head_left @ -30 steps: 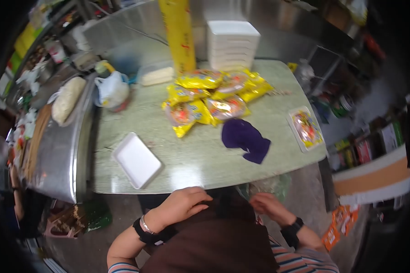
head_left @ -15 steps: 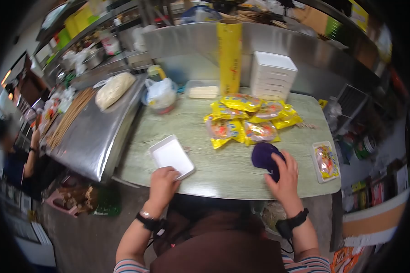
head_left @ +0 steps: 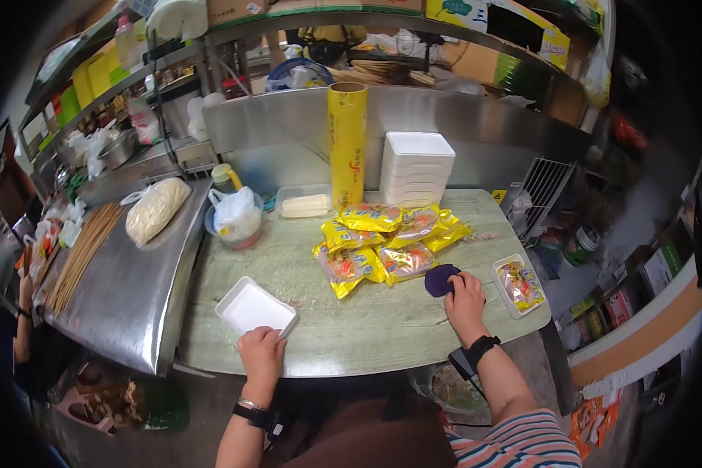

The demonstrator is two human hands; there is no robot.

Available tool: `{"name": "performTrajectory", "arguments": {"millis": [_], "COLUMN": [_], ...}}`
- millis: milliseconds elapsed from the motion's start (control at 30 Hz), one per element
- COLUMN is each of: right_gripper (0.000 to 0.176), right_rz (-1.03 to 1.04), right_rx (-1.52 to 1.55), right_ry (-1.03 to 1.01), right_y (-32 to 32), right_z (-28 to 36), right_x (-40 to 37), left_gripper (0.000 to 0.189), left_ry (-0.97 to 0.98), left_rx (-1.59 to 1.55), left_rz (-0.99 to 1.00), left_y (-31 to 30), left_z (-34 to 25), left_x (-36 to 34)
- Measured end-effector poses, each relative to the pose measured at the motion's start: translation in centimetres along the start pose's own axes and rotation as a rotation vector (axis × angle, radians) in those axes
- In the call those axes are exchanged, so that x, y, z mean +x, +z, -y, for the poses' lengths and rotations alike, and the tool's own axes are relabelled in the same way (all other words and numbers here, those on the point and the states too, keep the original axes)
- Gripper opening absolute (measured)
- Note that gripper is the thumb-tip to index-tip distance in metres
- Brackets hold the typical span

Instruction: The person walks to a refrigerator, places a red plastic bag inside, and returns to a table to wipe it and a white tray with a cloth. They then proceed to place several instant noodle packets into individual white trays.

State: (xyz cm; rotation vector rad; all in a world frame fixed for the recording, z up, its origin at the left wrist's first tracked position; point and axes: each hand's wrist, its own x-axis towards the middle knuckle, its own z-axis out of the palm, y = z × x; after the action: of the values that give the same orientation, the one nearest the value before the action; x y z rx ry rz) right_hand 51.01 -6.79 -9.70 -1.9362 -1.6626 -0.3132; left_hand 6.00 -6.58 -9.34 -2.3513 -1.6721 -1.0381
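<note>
A shallow white foam tray [head_left: 256, 309] lies at an angle near the table's front left. My left hand [head_left: 261, 352] grips its near right corner with curled fingers. Toward the right, my right hand [head_left: 466, 304] has its fingers closed over the edge of a dark purple cloth [head_left: 440, 281], which lies on the tabletop; part of it is under the fingers. Just beyond the cloth is a pile of yellow printed food packets [head_left: 374, 248]. To the right of that hand, a second white tray [head_left: 515, 306] holds one packet [head_left: 521, 285].
A tall yellow roll [head_left: 346, 148] and a stack of white trays [head_left: 417, 160] stand along the back of the table [head_left: 343, 343]. A bagged tub [head_left: 235, 218] and a clear box [head_left: 304, 204] sit at back left. A steel counter [head_left: 132, 288] with sticks adjoins; another person's arm [head_left: 25, 312] shows far left.
The view has turned, so the table sits lower and further left. The purple cloth, raised and bent in my right hand before, now lies flatter, closer to the packet pile. My left hand stays on the tray.
</note>
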Motion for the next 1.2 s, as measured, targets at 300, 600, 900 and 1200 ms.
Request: {"name": "performTrajectory", "arguments": {"millis": [300, 600, 900, 1200], "right_gripper": [0.051, 0.054, 0.027, 0.013], "right_rz": [-0.075, 0.172, 0.013, 0.611], "right_rx": [0.005, 0.077, 0.645, 0.666], "right_ry": [-0.094, -0.448, -0.308, 0.043], "right_y": [-3.5, 5.6, -3.0, -9.0], "right_z": [3.7, 8.4, 12.4, 10.9], "right_x": [7.2, 18.2, 18.6, 9.5], "left_gripper": [0.046, 0.054, 0.053, 0.043], "left_ry": [-0.11, -0.054, -0.43, -0.387], "left_rx": [-0.092, -0.245, -0.382, -0.51], "left_rz": [0.097, 0.066, 0.16, 0.07], "left_y": [2.6, -2.5, -1.9, -4.1], "left_z": [-1.9, -5.2, -2.0, 0.6], "left_x": [4.6, 5.0, -0.7, 1.9]}}
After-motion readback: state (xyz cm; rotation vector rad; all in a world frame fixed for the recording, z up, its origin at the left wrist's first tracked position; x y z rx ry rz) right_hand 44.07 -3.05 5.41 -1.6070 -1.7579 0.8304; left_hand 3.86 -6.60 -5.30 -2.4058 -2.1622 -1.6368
